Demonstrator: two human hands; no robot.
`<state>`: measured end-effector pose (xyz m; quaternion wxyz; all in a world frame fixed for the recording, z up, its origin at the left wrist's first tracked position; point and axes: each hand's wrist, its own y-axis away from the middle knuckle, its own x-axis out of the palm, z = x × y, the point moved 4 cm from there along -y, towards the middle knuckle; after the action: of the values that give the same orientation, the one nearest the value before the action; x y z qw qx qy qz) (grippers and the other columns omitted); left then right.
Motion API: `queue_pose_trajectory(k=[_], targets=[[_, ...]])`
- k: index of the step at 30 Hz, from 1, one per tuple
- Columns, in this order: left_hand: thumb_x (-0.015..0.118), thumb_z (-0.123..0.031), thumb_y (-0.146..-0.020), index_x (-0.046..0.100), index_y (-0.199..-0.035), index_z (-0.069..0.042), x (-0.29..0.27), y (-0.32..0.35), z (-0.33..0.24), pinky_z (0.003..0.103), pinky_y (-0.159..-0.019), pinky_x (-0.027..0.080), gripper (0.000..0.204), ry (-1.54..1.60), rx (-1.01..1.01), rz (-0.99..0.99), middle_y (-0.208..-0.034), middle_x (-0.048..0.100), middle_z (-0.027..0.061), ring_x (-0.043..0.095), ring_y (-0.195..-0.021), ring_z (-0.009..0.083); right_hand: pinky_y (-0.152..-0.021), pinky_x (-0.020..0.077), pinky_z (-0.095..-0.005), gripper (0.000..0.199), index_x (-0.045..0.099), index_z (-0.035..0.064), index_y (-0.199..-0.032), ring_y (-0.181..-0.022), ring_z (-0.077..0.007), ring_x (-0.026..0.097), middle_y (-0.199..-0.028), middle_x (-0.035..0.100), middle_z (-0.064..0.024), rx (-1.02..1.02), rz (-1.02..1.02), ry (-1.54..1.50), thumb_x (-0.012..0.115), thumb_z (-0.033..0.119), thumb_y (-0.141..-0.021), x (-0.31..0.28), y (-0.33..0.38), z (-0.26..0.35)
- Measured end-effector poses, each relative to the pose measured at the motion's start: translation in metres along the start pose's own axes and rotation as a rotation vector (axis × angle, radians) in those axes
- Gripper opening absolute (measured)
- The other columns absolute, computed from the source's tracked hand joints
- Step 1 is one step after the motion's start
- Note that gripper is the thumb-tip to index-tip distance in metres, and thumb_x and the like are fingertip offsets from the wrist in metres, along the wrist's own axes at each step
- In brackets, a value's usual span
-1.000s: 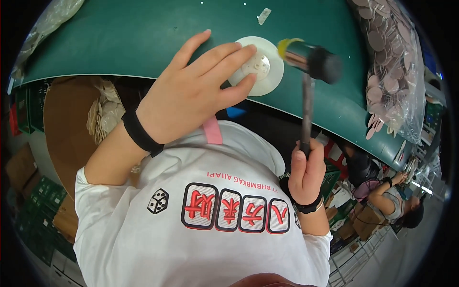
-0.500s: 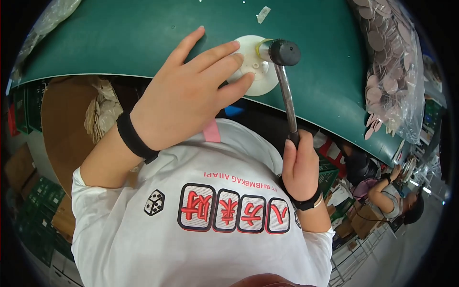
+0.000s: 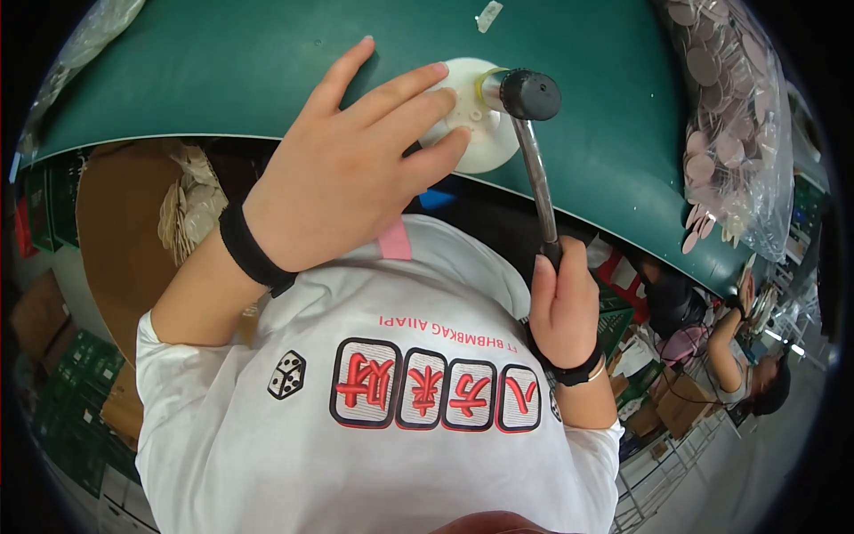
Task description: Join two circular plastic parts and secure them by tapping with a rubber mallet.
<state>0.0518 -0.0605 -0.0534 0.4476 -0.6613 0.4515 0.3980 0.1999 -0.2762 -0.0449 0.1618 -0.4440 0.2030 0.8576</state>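
A white round plastic disc (image 3: 492, 147) with small raised bosses lies at the near edge of the green table. My left hand (image 3: 356, 156) rests over its left side, fingers spread and fingertips on its surface. In my right hand (image 3: 567, 307) is the dark grip of a mallet (image 3: 536, 169), with a metal shaft and a black head. The mallet's head covers the upper right part of the disc; a yellowish face shows on its far end. Whether that face touches the disc, I cannot tell.
A clear plastic bag of pinkish round discs (image 3: 725, 116) lies on the green table (image 3: 605, 98) at right, some spilling out. A scrap of tape (image 3: 488, 16) lies at the back. A brown carton (image 3: 120, 214) stands below left. Another person (image 3: 738, 360) works at far right.
The disc, my left hand and the mallet sit slightly higher in the picture, as does the tape scrap. My grips look the same.
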Motion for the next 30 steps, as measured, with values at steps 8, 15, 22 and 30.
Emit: queue_pose_trajectory(k=[8,15,22,30], targets=[[0.084,-0.022,-0.064,0.062,-0.125,-0.017,-0.007,-0.010,-0.003,0.059,-0.118,0.026,0.065,0.020,0.018,0.014,-0.150,0.050,0.0079,0.044,-0.142,0.0286,-0.059,0.0434,-0.0294,0.016,0.054,0.0004,-0.114,-0.062,-0.0164,0.053,-0.074,0.056,-0.0073,0.035,-0.153,-0.241,0.053,0.013,-0.104,-0.010,0.010,0.001],[0.083,-0.025,-0.066,0.065,-0.122,-0.017,0.009,0.008,-0.019,0.055,-0.114,0.033,0.059,0.005,-0.042,-0.107,-0.137,0.056,0.0055,0.053,-0.129,0.0241,-0.060,0.0422,-0.0266,0.016,0.055,0.0008,-0.113,-0.063,-0.0114,0.050,-0.074,0.055,-0.0029,0.056,-0.014,-0.181,0.052,0.014,-0.104,0.003,0.011,-0.004],[0.074,-0.019,-0.077,0.069,-0.120,-0.017,0.012,0.009,-0.020,0.052,-0.110,0.041,0.043,-0.144,0.022,-0.153,-0.128,0.060,0.0030,0.058,-0.120,0.0210,-0.055,0.0467,-0.0390,0.024,0.051,-0.0022,-0.119,-0.060,-0.0323,0.061,-0.074,0.059,-0.0145,-0.100,-0.146,-0.168,0.060,0.008,-0.099,-0.004,0.016,-0.002],[0.066,-0.014,-0.083,0.069,-0.123,-0.017,0.008,0.010,-0.024,0.052,-0.110,0.041,0.040,-0.111,-0.033,-0.108,-0.129,0.061,0.0029,0.059,-0.122,0.0213,-0.055,0.0482,-0.0433,0.027,0.051,-0.0015,-0.120,-0.061,-0.0400,0.062,-0.073,0.060,-0.0197,-0.086,-0.085,-0.125,0.061,0.010,-0.098,-0.006,0.009,0.004]])
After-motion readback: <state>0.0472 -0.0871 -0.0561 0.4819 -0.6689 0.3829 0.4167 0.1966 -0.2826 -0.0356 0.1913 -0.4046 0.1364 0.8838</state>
